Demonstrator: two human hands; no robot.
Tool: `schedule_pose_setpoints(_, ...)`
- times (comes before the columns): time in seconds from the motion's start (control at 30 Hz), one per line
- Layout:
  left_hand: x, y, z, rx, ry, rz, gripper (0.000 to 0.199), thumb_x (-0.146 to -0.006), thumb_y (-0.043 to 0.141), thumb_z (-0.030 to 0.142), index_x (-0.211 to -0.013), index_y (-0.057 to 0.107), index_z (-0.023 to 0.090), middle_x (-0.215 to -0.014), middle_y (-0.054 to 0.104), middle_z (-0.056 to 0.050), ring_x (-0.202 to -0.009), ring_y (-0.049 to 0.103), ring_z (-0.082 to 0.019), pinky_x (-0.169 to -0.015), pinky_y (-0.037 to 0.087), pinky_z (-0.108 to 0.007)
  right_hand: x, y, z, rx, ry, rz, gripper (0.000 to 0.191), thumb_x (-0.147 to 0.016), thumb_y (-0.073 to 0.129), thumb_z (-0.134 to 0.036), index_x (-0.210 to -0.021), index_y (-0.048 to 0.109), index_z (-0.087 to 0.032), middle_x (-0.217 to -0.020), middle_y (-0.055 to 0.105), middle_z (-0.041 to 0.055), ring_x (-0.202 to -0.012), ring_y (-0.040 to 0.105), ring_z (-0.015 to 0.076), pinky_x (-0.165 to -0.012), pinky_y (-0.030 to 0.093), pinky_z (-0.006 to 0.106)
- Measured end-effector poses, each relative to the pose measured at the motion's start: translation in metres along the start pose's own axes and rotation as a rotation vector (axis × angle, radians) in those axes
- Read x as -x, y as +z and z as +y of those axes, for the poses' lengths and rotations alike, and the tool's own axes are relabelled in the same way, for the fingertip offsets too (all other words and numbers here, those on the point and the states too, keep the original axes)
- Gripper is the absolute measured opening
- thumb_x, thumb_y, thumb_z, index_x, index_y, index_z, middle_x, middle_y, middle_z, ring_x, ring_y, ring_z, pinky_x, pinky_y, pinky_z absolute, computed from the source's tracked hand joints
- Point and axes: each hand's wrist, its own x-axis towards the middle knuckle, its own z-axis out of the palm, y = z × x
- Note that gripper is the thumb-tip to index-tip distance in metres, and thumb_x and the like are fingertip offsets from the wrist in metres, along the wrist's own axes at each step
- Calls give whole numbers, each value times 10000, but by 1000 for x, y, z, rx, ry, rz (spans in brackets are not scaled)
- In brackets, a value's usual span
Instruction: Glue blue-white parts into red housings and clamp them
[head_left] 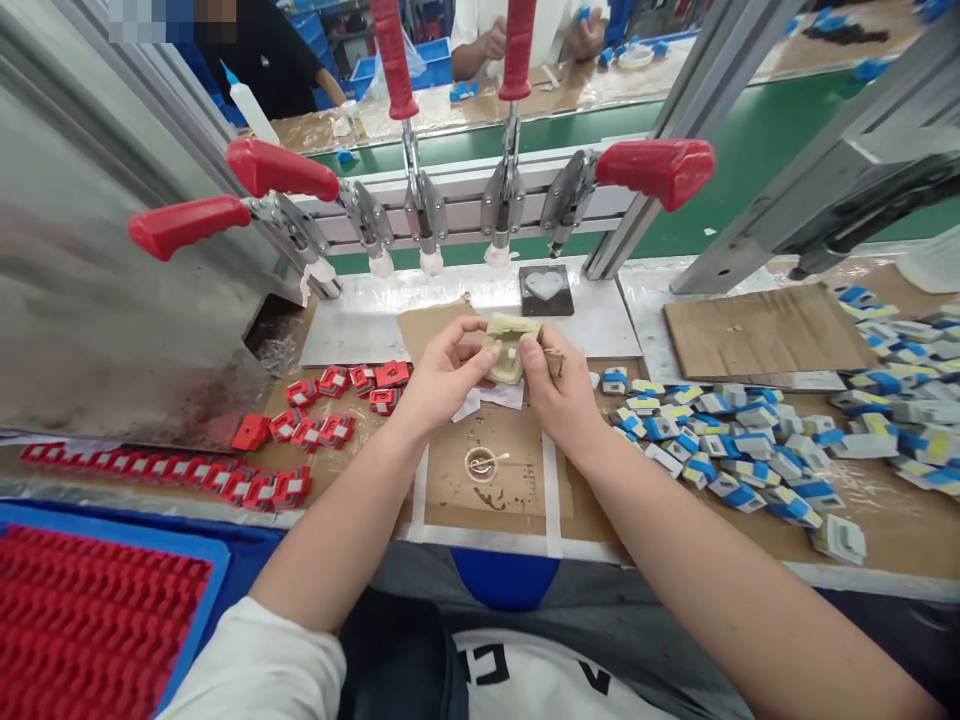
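centrally, a hollow pale-yellow piece [506,370] is held above the table [900,525], long axis toward the near edge; left hand [444,372] and right hand [564,392], equally near, pinch its opposite sides.

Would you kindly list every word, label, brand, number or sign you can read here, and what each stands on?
No whole word, brand or number is readable.
White shirt, bottom edge: large dark characters, only partly shown, not readable with certainty.
Co-worker's dark shirt: tiny pale mark, too small to read.
Dark block: pale heart shape, no lettering visible.
Yellowish held piece: no readable text.
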Motion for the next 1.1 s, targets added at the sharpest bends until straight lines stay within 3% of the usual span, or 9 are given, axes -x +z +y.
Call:
schedule_pose_setpoints(0.27, -2, -1, -14, 142, -11, 7, 497, -822, 889, 443, -1183, 641, 206, -906, 766, -34, -795, 762, -180, -781, 634, -305, 1, 3, 2, -39, 49, 3, 441, -1080, 466, -617, -822, 482, -261, -645, 504, -18, -596, 486, 172, -577, 378, 316)
schedule_pose_setpoints(0.43, -3, -5, -13, 134, -32, -78, 450, -877, 842, 434, -1220, 656, 209, -965, 779, -54, -854, 775, -199, -830, 637, -330, 2, 3, 2, -131, 95, -6, 422, -1072, 501, -610, -843, 517, -256, -639, 525, -30, -534, 501, 148, -516, 390, 297)
schedule_pose_setpoints(0.63, -4, -14, -11, 152, -57, -169, 502, -857, 865, 417, -1258, 679, 179, -1027, 781, -97, -901, 789, -243, -854, 640, -369, 2, 3, 5, -163, 122, -38, 415, -1067, 507, -611, -886, 565, -243, -676, 535, -19, -548, 501, 144, -515, 418, 292)
schedule_pose_setpoints(0.97, -6, -15, -15, 237, -157, -206, 532, -769, 940, 370, -1179, 735, 100, -1083, 790, -139, -966, 760, -206, -956, 599, -372, 1, 4, 8, -39, 90, -76, 490, -1054, 492, -655, -820, 536, -226, -711, 497, -11, -652, 473, 152, -583, 397, 296)
schedule_pose_setpoints(1.1, -5, -12, -14, 245, -168, -202, 511, -749, 947, 376, -1146, 751, 121, -1046, 796, -112, -913, 753, -178, -921, 602, -340, 0, 5, 8, -39, 109, -83, 510, -1038, 507, -672, -788, 492, -228, -691, 479, -20, -635, 451, 142, -571, 384, 289)
